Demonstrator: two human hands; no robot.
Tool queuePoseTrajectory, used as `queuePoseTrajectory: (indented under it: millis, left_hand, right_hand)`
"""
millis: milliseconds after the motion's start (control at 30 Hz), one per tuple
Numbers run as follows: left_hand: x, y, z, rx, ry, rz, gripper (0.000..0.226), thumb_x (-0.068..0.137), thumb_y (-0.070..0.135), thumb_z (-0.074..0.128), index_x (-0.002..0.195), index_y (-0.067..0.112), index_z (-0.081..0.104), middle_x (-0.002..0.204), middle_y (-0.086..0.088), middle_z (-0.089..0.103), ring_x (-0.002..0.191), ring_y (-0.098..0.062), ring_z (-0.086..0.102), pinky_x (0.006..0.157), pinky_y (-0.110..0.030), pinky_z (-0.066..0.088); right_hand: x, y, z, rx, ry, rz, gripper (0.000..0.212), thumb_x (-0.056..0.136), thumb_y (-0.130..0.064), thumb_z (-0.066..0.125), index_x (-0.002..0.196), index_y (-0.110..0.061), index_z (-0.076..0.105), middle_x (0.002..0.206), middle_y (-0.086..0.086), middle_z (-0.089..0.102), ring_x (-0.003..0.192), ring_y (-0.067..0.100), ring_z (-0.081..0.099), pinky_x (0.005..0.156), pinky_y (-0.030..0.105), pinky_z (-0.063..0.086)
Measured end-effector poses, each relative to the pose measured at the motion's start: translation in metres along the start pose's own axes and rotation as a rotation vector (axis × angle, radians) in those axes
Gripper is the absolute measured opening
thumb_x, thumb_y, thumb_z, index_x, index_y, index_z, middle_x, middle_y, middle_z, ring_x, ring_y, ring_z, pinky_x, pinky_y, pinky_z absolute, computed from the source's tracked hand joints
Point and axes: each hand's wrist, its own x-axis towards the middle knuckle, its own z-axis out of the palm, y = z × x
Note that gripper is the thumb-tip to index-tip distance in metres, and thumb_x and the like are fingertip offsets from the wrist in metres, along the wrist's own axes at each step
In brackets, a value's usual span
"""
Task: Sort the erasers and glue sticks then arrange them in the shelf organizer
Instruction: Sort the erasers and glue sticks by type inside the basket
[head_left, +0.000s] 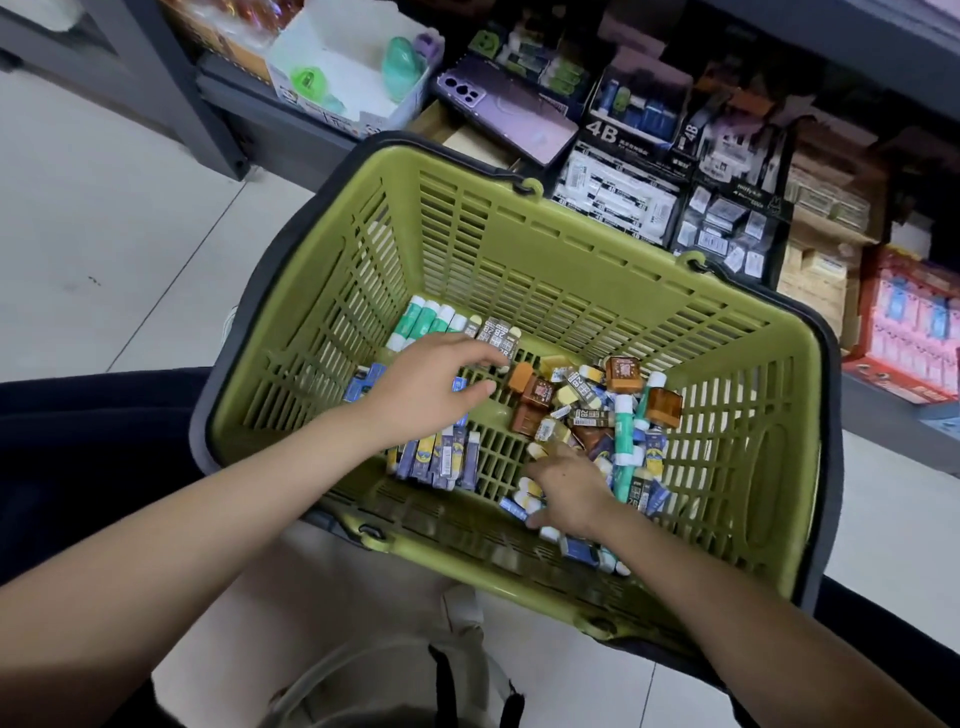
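- Left hand (431, 389): fingers stretched apart, holding nothing, over the near left of the green basket (519, 244), reaching toward the grey-sleeved erasers (496, 335).
- Right hand (566, 488): fingers curled down into the mixed pile (597, 415) at near right; whether it pinches a piece cannot be told.
- Glue sticks (423, 319): row at far left of the basket floor. Probably light, rigid and prone to rolling, so pinch across the barrel.
- Blue-sleeved erasers (441, 457): row at near left. Likely light, slightly soft blocks; the paper sleeves aid grip on the long sides.
- Shelf organizer (618, 192): cardboard compartments beyond the basket.
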Motion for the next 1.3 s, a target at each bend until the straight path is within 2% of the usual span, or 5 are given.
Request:
queuePoseTrajectory:
  millis: [233,400,800,1000,1300]
  left_hand:
    - [0.009,0.001,0.008,-0.163,-0.094,-0.147,0.026,0.092,0.016,0.059,0.117,0.018,0.063,0.111,0.0,0.064,0.104,-0.012,0.057,0.089,-0.026,0.046]
    - [0.013,-0.001,0.01,-0.313,-0.133,-0.266,0.02,0.092,0.011,0.058,0.111,0.014,0.065,0.093,0.01,0.061,0.089,-0.004,0.055,0.068,0.005,0.037]
    - [0.03,0.015,0.045,-0.41,-0.301,-0.393,0.02,0.09,0.012,0.061,0.11,0.011,0.064,0.119,-0.006,0.061,0.093,-0.01,0.057,0.08,-0.02,0.043]
    - [0.03,0.026,0.05,-0.701,-0.448,-0.431,0.043,0.09,0.017,0.062,0.131,0.012,0.05,0.113,-0.008,0.059,0.096,-0.02,0.063,0.085,-0.032,0.055]
    - [0.011,0.0,0.009,-0.6,-0.396,-0.485,0.021,0.091,0.006,0.057,0.112,0.003,0.061,0.091,-0.01,0.065,0.069,-0.015,0.065,0.067,-0.025,0.059]
  right_hand:
    - [0.001,0.01,-0.002,0.223,0.017,-0.053,0.046,0.076,-0.032,0.073,0.116,-0.014,0.059,0.084,0.004,0.054,0.104,0.027,0.052,0.068,0.03,0.037]
    - [-0.011,0.022,-0.019,0.418,0.064,0.049,0.048,0.076,-0.03,0.076,0.117,-0.014,0.058,0.093,0.007,0.064,0.085,0.023,0.061,0.063,0.025,0.037]
    - [-0.034,0.042,-0.059,0.744,0.368,0.383,0.018,0.082,-0.013,0.073,0.095,-0.01,0.061,0.084,0.006,0.068,0.06,0.019,0.063,0.063,0.038,0.057]
    - [-0.048,0.022,-0.075,1.596,0.279,0.15,0.009,0.09,-0.003,0.057,0.097,0.001,0.062,0.08,0.012,0.072,0.07,0.019,0.07,0.06,0.021,0.056]
    - [-0.021,0.005,-0.043,0.98,0.154,0.09,0.017,0.09,-0.02,0.063,0.105,-0.012,0.066,0.107,0.005,0.067,0.103,0.017,0.061,0.09,0.034,0.051]
